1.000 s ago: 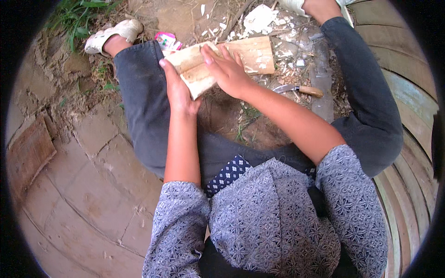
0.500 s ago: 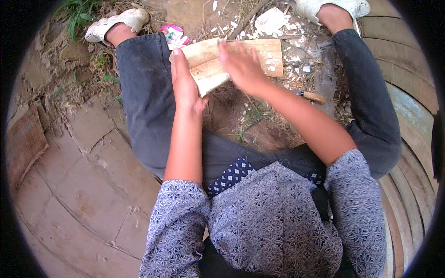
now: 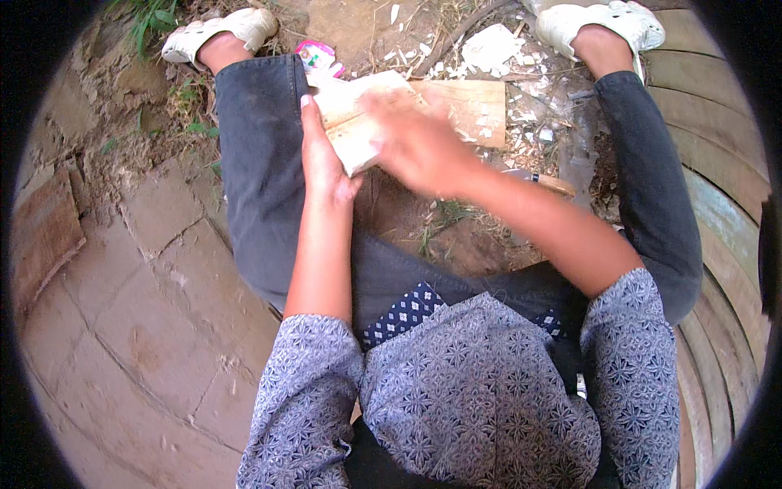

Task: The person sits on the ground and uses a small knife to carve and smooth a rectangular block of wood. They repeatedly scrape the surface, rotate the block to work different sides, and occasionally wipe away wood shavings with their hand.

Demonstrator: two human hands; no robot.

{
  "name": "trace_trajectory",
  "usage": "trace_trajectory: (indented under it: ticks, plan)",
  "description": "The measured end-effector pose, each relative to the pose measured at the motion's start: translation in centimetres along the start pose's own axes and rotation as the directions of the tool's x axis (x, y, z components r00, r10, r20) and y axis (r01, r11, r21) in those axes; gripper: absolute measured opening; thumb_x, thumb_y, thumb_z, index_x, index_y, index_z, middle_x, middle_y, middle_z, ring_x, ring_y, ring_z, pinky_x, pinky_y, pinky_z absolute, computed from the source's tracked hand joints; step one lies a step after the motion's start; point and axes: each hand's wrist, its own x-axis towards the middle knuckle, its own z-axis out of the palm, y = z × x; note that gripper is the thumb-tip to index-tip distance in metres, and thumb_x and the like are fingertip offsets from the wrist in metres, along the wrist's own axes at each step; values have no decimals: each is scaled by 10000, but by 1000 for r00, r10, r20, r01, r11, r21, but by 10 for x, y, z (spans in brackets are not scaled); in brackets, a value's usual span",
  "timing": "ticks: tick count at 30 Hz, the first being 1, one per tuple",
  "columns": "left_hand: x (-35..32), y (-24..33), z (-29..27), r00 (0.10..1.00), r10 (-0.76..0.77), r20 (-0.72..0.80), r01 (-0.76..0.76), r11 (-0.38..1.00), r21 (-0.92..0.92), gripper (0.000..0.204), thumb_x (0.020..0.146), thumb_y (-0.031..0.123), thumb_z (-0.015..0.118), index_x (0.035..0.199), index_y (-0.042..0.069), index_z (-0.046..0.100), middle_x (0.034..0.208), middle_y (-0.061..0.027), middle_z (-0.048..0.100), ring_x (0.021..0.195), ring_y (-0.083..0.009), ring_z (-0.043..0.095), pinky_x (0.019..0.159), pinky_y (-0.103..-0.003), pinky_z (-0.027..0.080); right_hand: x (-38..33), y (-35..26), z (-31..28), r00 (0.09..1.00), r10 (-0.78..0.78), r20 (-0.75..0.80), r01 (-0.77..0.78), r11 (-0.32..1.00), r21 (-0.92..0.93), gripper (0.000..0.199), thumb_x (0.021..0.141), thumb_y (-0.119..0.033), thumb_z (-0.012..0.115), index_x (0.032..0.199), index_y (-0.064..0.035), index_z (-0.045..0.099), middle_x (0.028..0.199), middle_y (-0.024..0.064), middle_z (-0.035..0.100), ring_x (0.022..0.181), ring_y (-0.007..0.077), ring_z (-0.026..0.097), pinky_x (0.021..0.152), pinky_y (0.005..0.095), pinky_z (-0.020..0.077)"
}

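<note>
A pale piece of wood (image 3: 346, 114) with a groove-like line across its face is tilted up between my knees. My left hand (image 3: 323, 159) grips its left edge, the thumb along the side and the fingers hidden behind. My right hand (image 3: 428, 151) is over the wood's right part, at its face or just above it. Its fingers are smeared by motion, and I cannot make out contact. Behind the wood lies a flat light-brown board (image 3: 487, 106). A tool with a wooden handle (image 3: 555, 184), perhaps a knife, rests on the ground right of my right hand.
White chips and shavings (image 3: 493, 47) litter the ground beyond the board. A pink-and-white packet (image 3: 318, 57) lies by my left shin. Wooden planks (image 3: 700, 98) run along the right; cracked earth or paving (image 3: 147, 301) spreads at left. My shoes (image 3: 221, 37) are at the far side.
My right hand has swept nearer and lower over the wood's face, and its fingers are now more blurred. My left hand keeps hold of the wood. The whole view has shifted slightly.
</note>
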Motion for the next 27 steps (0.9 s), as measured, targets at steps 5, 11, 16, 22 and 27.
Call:
trace_trajectory:
  ticks: [5,11,16,22,27]
  plan:
    - [3,-3,6,998,39,52,-43,997,66,517,1060,479,403,1326,45,488,1197,-164,641,1048,-277,678,881,-409,563,-12,6,24,982,35,-184,-35,999,4,785,1023,-579,302,1514,34,340,1571,190,370,1498,378,249,1204,588,81]
    - [0,-13,15,990,143,12,-143,977,161,597,1033,543,425,1308,28,548,1224,-160,658,1062,-281,672,921,-414,542,13,32,16,985,140,-99,-130,986,101,853,1017,-612,273,1521,76,277,1597,242,279,1517,358,197,1218,551,69]
    - [2,-12,-1,991,134,21,-136,983,122,578,1038,533,419,1288,30,556,1204,-144,665,1062,-271,667,942,-399,524,1,16,18,997,-41,-72,56,977,204,907,1001,-656,255,1519,89,266,1605,262,241,1519,345,198,1222,532,81]
    - [-2,-13,1,994,107,6,-107,993,40,573,1036,529,425,1285,31,560,1207,-139,663,1055,-272,668,935,-411,527,8,-4,21,997,-55,-60,59,995,82,814,1030,-594,251,1552,30,242,1623,227,217,1526,323,185,1228,528,49]
    - [5,-22,4,978,207,27,-208,966,154,568,1034,515,448,1299,22,544,1189,-139,667,1044,-258,671,931,-398,531,30,26,11,994,108,-34,-106,993,49,847,1025,-609,236,1535,68,249,1609,250,243,1524,336,185,1231,510,70]
